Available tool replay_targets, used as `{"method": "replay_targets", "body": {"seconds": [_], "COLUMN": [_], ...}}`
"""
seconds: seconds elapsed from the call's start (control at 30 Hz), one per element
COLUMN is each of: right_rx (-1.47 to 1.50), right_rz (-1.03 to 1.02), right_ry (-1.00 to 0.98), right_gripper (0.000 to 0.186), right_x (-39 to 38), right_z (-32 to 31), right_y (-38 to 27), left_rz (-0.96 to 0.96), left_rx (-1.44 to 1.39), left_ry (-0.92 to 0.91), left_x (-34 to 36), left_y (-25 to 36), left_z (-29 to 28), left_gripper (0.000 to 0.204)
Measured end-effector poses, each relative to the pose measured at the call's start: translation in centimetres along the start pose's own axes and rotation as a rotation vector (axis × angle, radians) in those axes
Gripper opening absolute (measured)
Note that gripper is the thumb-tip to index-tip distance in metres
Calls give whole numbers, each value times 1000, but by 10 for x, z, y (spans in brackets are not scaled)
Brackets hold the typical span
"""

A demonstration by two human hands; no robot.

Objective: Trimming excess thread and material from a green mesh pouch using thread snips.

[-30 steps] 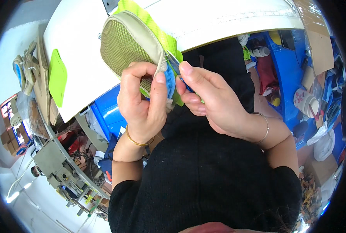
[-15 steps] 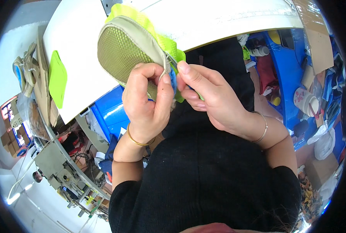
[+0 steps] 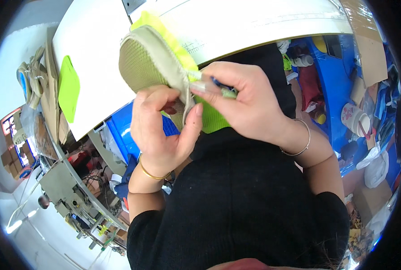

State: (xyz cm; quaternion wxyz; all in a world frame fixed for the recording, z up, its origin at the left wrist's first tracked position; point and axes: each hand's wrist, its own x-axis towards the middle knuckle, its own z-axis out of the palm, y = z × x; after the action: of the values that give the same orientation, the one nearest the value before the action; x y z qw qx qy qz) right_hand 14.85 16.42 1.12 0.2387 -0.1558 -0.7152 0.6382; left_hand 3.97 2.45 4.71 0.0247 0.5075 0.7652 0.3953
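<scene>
A rounded khaki mesh fabric piece (image 3: 135, 65) with a pale beige edge band (image 3: 162, 49) is held up over the front of the table. Bright yellow-green fabric (image 3: 216, 120) shows along its far side and hangs below my right hand. My left hand (image 3: 157, 123) is closed on the near end of the piece, thumb and fingers pinching its edge. My right hand (image 3: 252, 96) is closed around a small tool (image 3: 228, 93) with green and dark blue parts. Its fingertips are at the band's right edge, blurred by motion, and the tool's tip cannot be made out.
A white table (image 3: 97, 45) spreads ahead, bearing a flat yellow-green cutout (image 3: 68, 90) at the left. A blue bin (image 3: 121, 130) is below its edge. To the right are a cluttered blue container (image 3: 333, 85) and a white tub (image 3: 354, 116). A sewing machine (image 3: 65, 184) stands at lower left.
My right hand has moved left and turned, its fingertips now at the band's edge. My left hand has shifted slightly left and down. The fabric piece has turned and looks narrower.
</scene>
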Motion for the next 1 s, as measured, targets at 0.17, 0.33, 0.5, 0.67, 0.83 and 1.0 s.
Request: {"method": "replay_targets", "body": {"seconds": [0.17, 0.33, 0.5, 0.67, 0.83, 1.0], "right_rx": [-82, -131, -157, -251, 340, 915], "right_rz": [-202, -215, -118, -144, 49, 732], "right_ry": [33, 40, 72, 83, -162, -273], "right_gripper": [13, 11, 8, 15, 38, 39], "right_x": [-2, 2, 4, 1, -20, -18], "right_z": [15, 11, -4, -9, -30, -8], "right_y": [1, -1, 12, 4, -46, -27], "left_rz": [147, 94, 16, 310, 267, 241], "left_rx": [301, 281, 26, 243, 130, 98], "left_ry": [-72, -149, -35, 10, 67, 94], "left_x": [11, 14, 13, 26, 27, 24], "left_y": [13, 10, 2, 0, -10, -15], "left_z": [-17, -17, -23, -10, 3, 13], "left_gripper": [28, 19, 12, 16, 16, 15]}}
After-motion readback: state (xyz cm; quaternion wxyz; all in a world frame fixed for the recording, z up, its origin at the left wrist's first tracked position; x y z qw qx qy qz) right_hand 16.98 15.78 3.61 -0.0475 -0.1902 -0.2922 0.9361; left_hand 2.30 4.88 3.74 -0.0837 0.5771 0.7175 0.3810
